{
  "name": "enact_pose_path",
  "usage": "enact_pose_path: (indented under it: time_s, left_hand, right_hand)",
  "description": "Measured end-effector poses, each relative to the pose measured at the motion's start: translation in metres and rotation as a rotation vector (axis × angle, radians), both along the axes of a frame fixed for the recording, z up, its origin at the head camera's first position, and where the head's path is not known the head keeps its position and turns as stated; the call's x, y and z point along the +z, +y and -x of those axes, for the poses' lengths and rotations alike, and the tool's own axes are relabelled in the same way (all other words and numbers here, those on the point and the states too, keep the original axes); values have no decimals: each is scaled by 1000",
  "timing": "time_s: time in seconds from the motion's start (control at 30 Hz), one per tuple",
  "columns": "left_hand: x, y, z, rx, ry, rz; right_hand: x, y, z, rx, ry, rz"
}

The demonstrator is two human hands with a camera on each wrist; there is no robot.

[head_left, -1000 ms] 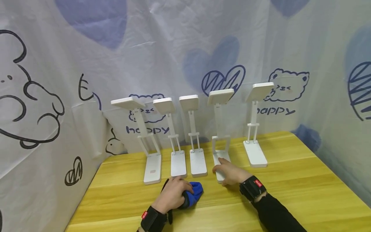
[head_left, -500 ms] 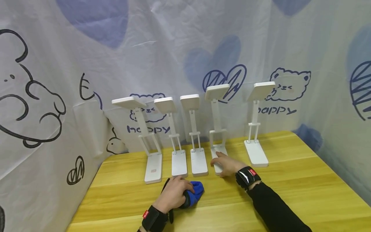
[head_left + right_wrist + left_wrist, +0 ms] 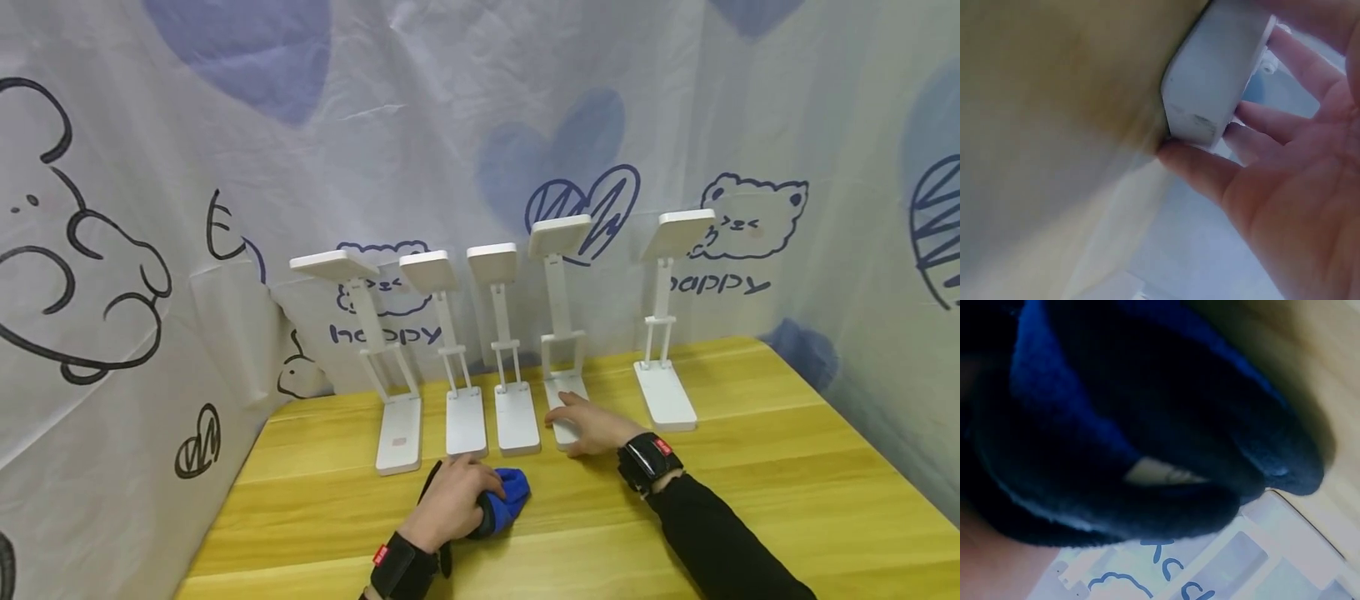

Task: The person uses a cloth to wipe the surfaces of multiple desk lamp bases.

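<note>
My left hand (image 3: 453, 500) holds a blue-and-black cloth piece (image 3: 512, 496) on the tabletop, left of centre. Close up in the left wrist view, the soft cloth piece (image 3: 1166, 425) looks folded, with a gap through its middle; its exact kind is hidden. My right hand (image 3: 592, 425) grips the base of a white folding desk lamp (image 3: 557, 292), fourth from the left in a row. In the right wrist view, the fingers (image 3: 1272, 122) lie over and along the sides of the lamp base (image 3: 1213, 75), one fingertip at its lower corner. The lamp stands upright on the wood.
Matching white lamps stand in the row: the leftmost (image 3: 399, 433), two (image 3: 465, 421) beside it, and one (image 3: 666, 396) at the far right. Behind the wood-grain table (image 3: 787, 467) hangs a printed curtain (image 3: 450, 125), which also encloses both sides.
My right hand has slid the fourth lamp back and slightly left, bringing its base nearer in line with its neighbours; it has almost stopped. My left hand has stayed on the cloth piece.
</note>
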State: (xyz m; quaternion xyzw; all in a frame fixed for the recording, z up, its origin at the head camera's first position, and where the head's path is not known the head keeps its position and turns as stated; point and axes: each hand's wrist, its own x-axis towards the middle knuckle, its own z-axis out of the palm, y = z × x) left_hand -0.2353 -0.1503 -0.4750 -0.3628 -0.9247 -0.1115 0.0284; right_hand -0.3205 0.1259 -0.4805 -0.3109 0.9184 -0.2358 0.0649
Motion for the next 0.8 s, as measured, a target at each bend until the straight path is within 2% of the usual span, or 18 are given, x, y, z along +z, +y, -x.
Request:
enact_pose_path:
  time_s: [0.13, 0.33, 0.47, 0.6, 0.8]
  left_hand:
    - [-1, 1, -1, 14, 3, 6]
    - [-1, -1, -1, 33, -15, 0]
    - [-1, 0, -2, 18, 6, -11]
    - [-1, 2, -3, 9, 27, -5]
    - [-2, 3, -2, 13, 48, 8]
  right_hand:
    - [0, 8, -2, 11, -25, 95]
    - [0, 29, -8, 5, 18, 164]
    - [1, 44, -8, -62, 39, 200]
    - [1, 58, -2, -132, 113, 214]
    - [7, 77, 7, -254, 225, 179]
